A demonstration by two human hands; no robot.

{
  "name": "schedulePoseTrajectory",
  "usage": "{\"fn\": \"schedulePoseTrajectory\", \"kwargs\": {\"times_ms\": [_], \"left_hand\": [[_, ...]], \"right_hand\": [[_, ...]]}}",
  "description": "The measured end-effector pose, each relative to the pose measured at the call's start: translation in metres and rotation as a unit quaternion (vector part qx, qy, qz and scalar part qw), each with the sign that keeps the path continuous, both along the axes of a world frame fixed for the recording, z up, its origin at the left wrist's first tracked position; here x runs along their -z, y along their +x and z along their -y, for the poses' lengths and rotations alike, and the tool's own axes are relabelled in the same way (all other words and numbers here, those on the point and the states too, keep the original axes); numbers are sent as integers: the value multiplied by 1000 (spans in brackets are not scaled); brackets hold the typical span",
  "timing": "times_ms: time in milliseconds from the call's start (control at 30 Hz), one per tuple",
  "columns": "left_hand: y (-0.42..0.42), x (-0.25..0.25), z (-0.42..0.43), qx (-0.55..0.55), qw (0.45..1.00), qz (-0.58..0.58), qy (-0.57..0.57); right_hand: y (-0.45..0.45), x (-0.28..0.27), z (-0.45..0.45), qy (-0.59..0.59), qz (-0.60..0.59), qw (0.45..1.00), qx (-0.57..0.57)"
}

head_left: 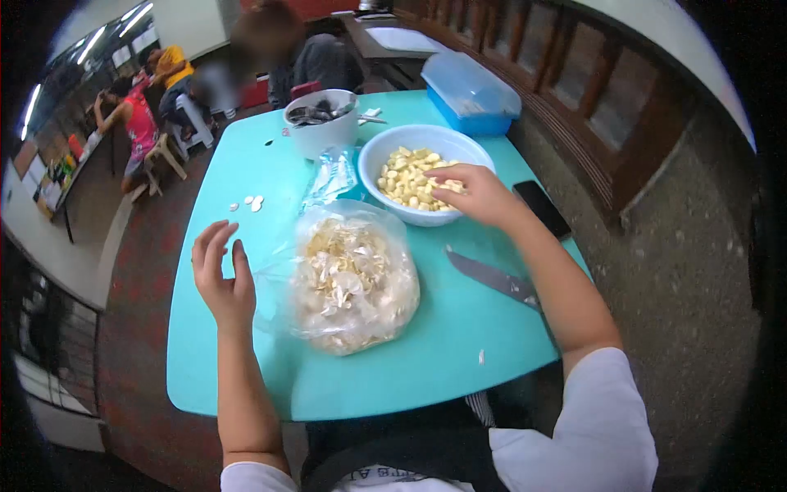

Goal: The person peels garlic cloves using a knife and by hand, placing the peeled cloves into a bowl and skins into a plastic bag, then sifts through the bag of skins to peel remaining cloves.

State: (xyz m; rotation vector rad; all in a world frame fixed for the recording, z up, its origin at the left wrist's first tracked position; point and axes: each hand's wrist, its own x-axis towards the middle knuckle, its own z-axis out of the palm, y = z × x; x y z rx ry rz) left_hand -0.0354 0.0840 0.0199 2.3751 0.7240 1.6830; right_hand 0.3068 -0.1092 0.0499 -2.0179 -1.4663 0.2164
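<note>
My right hand (pixel 475 193) hovers over the right side of a pale blue bowl (pixel 475 150) filled with peeled garlic cloves (pixel 402 176). Its fingers point left and stay apart, and I see nothing between them. Raised above the table's left part, my left hand (pixel 221 275) has its fingers spread and holds nothing. Between my forearms lies a clear plastic bag (pixel 352 283) full of papery garlic skins. A knife (pixel 492 277) rests flat near my right forearm, which covers its handle end.
On the turquoise table (pixel 238 361) are a white bucket (pixel 316 139) with dark contents, a blue-and-white packet (pixel 332 176), several coins (pixel 256 202), a phone (pixel 541 209) and a blue lidded box (pixel 473 94). Beyond it sits a person (pixel 324 66); others are at far left.
</note>
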Motion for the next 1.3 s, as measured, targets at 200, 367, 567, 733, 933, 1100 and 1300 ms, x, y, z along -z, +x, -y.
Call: {"fn": "schedulePoseTrajectory", "kwargs": {"times_ms": [200, 367, 567, 733, 933, 1100, 1300], "left_hand": [[-2, -1, -8, -10, 998, 28, -49], [0, 5, -11, 17, 996, 19, -81], [0, 2, -8, 50, 991, 43, -117], [0, 2, -6, 60, 988, 46, -136], [-3, -1, -3, 78, 982, 62, -158], [-4, -3, -3, 74, 985, 66, -143], [-4, -1, -1, 79, 982, 67, -156]], "right_hand": [[31, 31, -97, -220, 142, 965, 10], [20, 28, -109, -310, 42, 950, -1], [31, 47, -104, -287, 118, 951, -13], [25, 34, -109, -373, 110, 919, 69], [29, 27, -98, -333, 142, 932, 36], [13, 23, -92, -347, 65, 931, 94], [22, 29, -85, -285, 52, 956, 50]]}}
